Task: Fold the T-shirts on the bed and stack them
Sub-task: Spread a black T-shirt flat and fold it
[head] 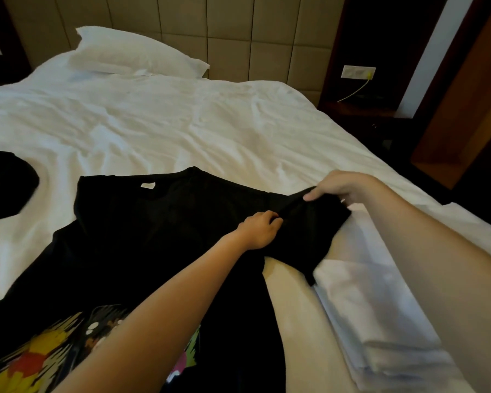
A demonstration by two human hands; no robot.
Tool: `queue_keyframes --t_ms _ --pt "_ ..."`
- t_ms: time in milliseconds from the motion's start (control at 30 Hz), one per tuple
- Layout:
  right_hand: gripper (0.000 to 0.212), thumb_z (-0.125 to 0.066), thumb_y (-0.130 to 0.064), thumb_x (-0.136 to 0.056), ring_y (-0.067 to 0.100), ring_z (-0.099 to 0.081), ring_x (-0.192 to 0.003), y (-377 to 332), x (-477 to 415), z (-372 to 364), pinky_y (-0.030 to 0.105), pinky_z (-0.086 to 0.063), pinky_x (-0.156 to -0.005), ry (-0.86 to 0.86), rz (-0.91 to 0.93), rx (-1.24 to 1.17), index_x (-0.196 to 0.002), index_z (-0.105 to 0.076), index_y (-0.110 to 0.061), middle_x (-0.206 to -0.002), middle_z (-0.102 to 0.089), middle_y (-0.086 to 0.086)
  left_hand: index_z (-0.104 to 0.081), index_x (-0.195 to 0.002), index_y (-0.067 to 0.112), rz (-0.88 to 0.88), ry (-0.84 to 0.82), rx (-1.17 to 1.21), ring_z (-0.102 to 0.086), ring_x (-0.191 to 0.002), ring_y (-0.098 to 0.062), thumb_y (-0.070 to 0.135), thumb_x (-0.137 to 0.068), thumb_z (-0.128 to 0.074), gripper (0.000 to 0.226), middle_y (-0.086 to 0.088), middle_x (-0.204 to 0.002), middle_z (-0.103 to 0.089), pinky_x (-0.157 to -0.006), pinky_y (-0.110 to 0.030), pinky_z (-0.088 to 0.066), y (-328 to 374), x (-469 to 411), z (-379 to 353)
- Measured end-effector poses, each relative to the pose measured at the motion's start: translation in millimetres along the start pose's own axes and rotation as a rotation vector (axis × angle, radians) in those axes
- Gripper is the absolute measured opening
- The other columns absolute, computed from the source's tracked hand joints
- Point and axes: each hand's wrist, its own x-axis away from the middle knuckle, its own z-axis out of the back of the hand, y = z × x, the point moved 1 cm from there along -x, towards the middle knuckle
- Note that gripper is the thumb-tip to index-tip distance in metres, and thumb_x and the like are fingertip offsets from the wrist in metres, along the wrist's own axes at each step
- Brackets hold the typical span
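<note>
A black T-shirt (142,239) with a colourful print near its hem lies spread on the white bed (182,123), collar and white label pointing away from me. My left hand (260,228) pinches the fabric at the base of the shirt's right sleeve. My right hand (343,187) grips the outer edge of that sleeve, lifting it slightly off the sheet. A second black garment (3,182) lies at the left edge of the bed, partly out of view.
A folded white cloth (374,316) lies at the bed's right front corner beside the shirt. A white pillow (133,52) rests against the padded headboard. A dark bedside table with a wall socket and yellow cable (357,80) stands to the right.
</note>
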Motion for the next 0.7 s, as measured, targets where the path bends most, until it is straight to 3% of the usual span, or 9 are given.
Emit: queue_keyframes --t_ms 100,167,233,300,400,467,567,700 --pt "0.036 -0.075 -0.018 -0.081 0.026 -0.058 -0.082 -2 -5 4 0.031 -0.047 -0.06 0.127 0.062 -0.164 -0.105 -0.056 0.001 -0.097 -0.059 0.012 -0.037 -0.142 0.015 -0.01 0.072 0.091 -0.037 -0.133 -0.028 0.04 -0.1 -0.031 0.05 -0.009 -0.146 -0.039 -0.111 -0.043 -0.029 7 0 -1" --pt "0.029 -0.075 -0.016 -0.079 0.023 -0.054 -0.067 -1 -1 8 0.027 -0.041 -0.048 0.296 0.056 -0.076 -0.096 -0.057 -0.001 -0.088 -0.056 0.011 -0.034 -0.144 0.016 -0.012 0.099 0.094 -0.035 -0.135 -0.029 0.042 -0.1 -0.032 0.052 -0.009 -0.147 -0.037 -0.112 -0.044 -0.029 12 3 2" --pt "0.024 -0.07 -0.009 -0.081 0.026 -0.057 -0.079 4 7 11 0.026 -0.04 -0.054 0.514 0.041 0.36 -0.102 -0.06 -0.002 -0.096 -0.058 0.013 -0.03 -0.146 0.017 -0.002 0.07 0.053 -0.033 -0.136 -0.03 0.042 -0.099 -0.033 0.053 -0.011 -0.149 -0.032 -0.112 -0.045 -0.028 15 11 3" --pt "0.03 -0.06 0.001 -0.084 0.029 -0.056 -0.102 9 15 7 0.029 -0.039 -0.07 0.585 0.059 0.73 -0.113 -0.056 -0.005 -0.111 -0.057 0.013 -0.026 -0.147 0.017 0.025 0.034 -0.001 -0.031 -0.136 -0.033 0.042 -0.099 -0.035 0.055 -0.013 -0.15 -0.029 -0.112 -0.045 -0.028 16 23 5" --pt "0.051 -0.06 -0.004 -0.082 0.028 -0.045 -0.118 14 17 -6 0.036 -0.036 -0.092 0.605 0.041 0.889 -0.13 -0.044 -0.01 -0.126 -0.047 0.012 -0.023 -0.147 0.016 0.028 0.05 -0.158 -0.031 -0.134 -0.034 0.04 -0.098 -0.04 0.058 -0.015 -0.148 -0.028 -0.109 -0.043 -0.03 15 47 12" --pt "0.054 -0.059 -0.004 -0.082 0.029 -0.042 -0.12 5 23 -15 0.038 -0.034 -0.097 0.634 0.103 0.873 -0.132 -0.041 -0.01 -0.129 -0.043 0.013 -0.021 -0.147 0.014 0.027 0.062 -0.311 -0.032 -0.132 -0.034 0.039 -0.094 -0.049 0.065 -0.015 -0.146 -0.029 -0.107 -0.041 -0.031 11 65 21" --pt "0.042 -0.051 -0.003 -0.087 0.032 -0.047 -0.118 -22 35 -41 0.036 -0.039 -0.093 0.599 0.275 0.691 -0.128 -0.046 -0.008 -0.126 -0.048 0.015 -0.02 -0.145 0.012 0.111 0.059 -0.446 -0.028 -0.131 -0.036 0.046 -0.085 -0.059 0.079 -0.017 -0.142 -0.027 -0.107 -0.041 -0.029 -2 89 35" --pt "0.017 -0.048 -0.008 -0.085 0.032 -0.061 -0.089 -55 49 -97 0.03 -0.048 -0.071 0.237 0.386 0.254 -0.08 -0.064 -0.011 -0.093 -0.061 0.016 -0.022 -0.14 0.01 0.157 0.1 -0.492 -0.028 -0.13 -0.035 0.049 -0.082 -0.062 0.081 -0.016 -0.139 -0.027 -0.107 -0.041 -0.028 -25 118 48"
